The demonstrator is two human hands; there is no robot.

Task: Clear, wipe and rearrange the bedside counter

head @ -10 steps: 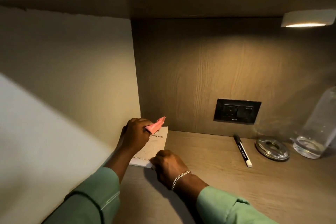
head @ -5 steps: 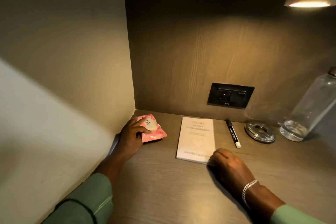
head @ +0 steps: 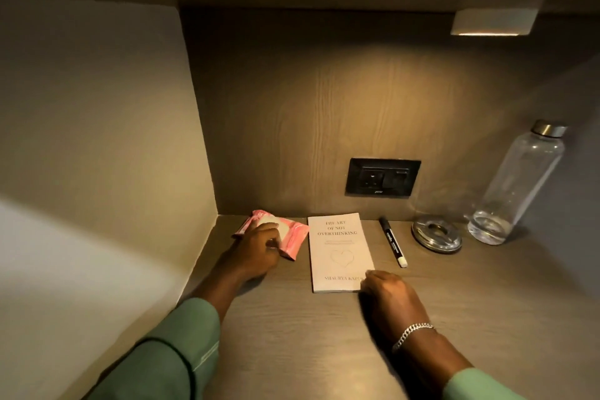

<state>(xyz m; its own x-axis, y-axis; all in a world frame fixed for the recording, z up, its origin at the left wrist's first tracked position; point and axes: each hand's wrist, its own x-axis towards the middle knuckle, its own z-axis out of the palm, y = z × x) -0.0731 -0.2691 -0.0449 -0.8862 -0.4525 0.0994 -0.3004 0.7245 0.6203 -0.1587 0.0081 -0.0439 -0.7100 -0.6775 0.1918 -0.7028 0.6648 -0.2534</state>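
On the wooden counter (head: pixel 324 351), a pink wipes packet (head: pixel 292 235) lies in the back left corner. My left hand (head: pixel 256 253) rests on its near side, fingers on the packet. A pale paperback book (head: pixel 339 252) lies flat beside the packet, spine to the left. My right hand (head: pixel 388 294) is curled at the book's near right corner, touching it. A black marker (head: pixel 392 241) with a white cap lies just right of the book.
A round glass ashtray (head: pixel 436 234) and a nearly empty clear bottle (head: pixel 516 188) with a metal cap stand at the back right. A black wall socket (head: pixel 382 177) sits above the counter. A side wall closes the left; a lamp (head: pixel 493 22) glows overhead.
The packet went from held in the air to lying in the corner under my left hand. My right hand slid the book to the right, next to the marker.
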